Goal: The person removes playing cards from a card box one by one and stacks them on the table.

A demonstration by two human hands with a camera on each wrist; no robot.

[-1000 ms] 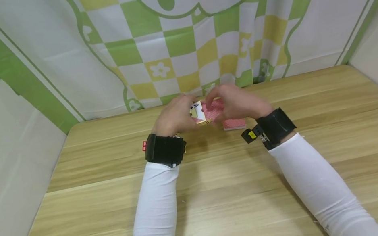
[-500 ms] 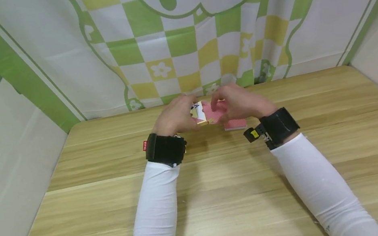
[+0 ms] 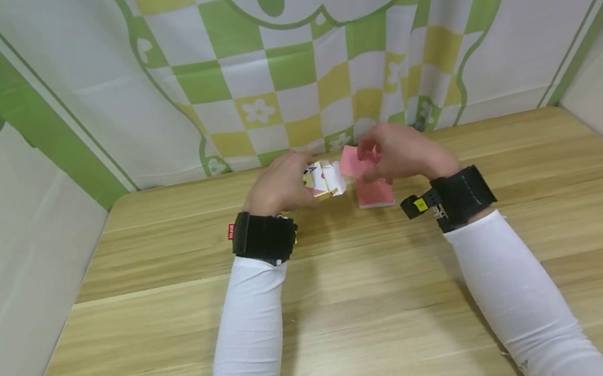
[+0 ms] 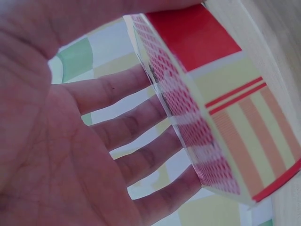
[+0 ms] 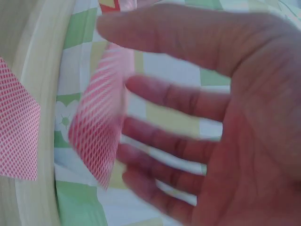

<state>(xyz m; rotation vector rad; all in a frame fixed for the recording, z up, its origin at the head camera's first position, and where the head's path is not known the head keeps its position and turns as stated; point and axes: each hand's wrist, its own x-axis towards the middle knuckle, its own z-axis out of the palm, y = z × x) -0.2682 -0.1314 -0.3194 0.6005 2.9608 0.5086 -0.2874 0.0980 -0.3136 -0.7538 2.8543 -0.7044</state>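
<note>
At the table's far side my left hand (image 3: 280, 183) holds a playing card box (image 3: 314, 179) between thumb and fingers. The left wrist view shows the box's red and striped end (image 4: 200, 35) and its red-patterned side. A white flap (image 3: 335, 179) sticks out from the box's right end. My right hand (image 3: 402, 150) pinches a red-backed playing card (image 3: 351, 162), which appears tilted in the right wrist view, thumb on one side and fingertips on the other. Just below that hand a stack of red-backed cards (image 3: 375, 194) lies on the table.
The wooden table (image 3: 320, 315) ends at a green, white and yellow checked cloth (image 3: 289, 66) hanging right behind the hands. Pale cloth walls stand at left and right. Each wrist carries a black strap (image 3: 264, 238).
My right hand has moved to the right with the card, away from the box's end, uncovering the white flap and more of the stack. The left hand and box have stayed in place.
</note>
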